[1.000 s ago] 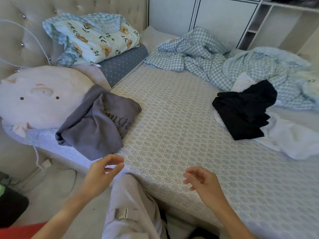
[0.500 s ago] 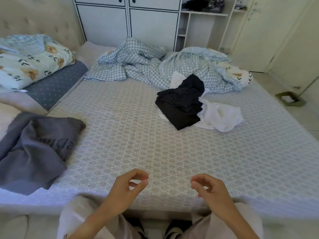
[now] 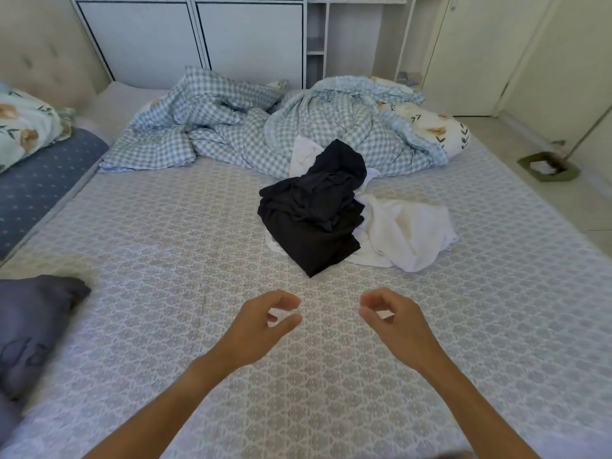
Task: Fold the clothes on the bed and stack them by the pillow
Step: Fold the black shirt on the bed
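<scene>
The gray shirt (image 3: pixel 29 329) is blurry and cut off at the left edge, and the black clothes (image 3: pixel 314 210) hide part of the white cloth (image 3: pixel 407 233).

Hands: two, the left hand (image 3: pixel 261 323) and the right hand (image 3: pixel 394 321), both over the bed (image 3: pixel 172 233)
Unfolded garments in the middle pile: two, a black garment (image 3: pixel 314 210) on a white garment (image 3: pixel 407 233)
Grey garments at the left edge: one grey garment (image 3: pixel 29 326)
Pillows: two stacked, a floral pillow (image 3: pixel 23 127) on a blue dotted pillow (image 3: pixel 39 183)
Checked duvets: one checked duvet (image 3: pixel 265 127), possibly more bedding bundled in it
Cabinet doors: two visible on the white cabinet (image 3: pixel 198 38)
</scene>
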